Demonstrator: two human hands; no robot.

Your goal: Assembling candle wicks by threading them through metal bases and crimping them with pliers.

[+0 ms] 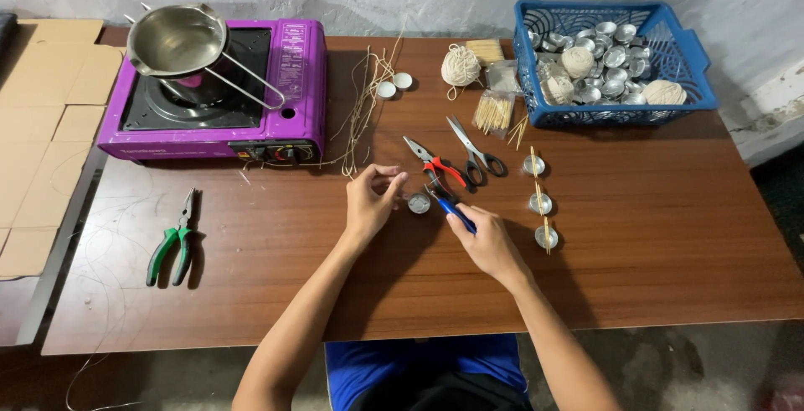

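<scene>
The right hand (486,239) grips blue-handled pliers (452,207), long axis running up-left, nose just beside a small metal cup (419,203). The cup lies between both hands, nearer the right. The left hand (373,197) pinches closed; its content cannot be resolved. Red-handled pliers (435,165) lie just beyond.

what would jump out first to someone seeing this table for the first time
Probably the bright purple portable stove at the table's far left, with a steel pot on it. Next, the blue basket of small metal cups at far right. In the middle, the left hand and the right hand, holding blue-handled pliers, work over a small metal cup.
</scene>
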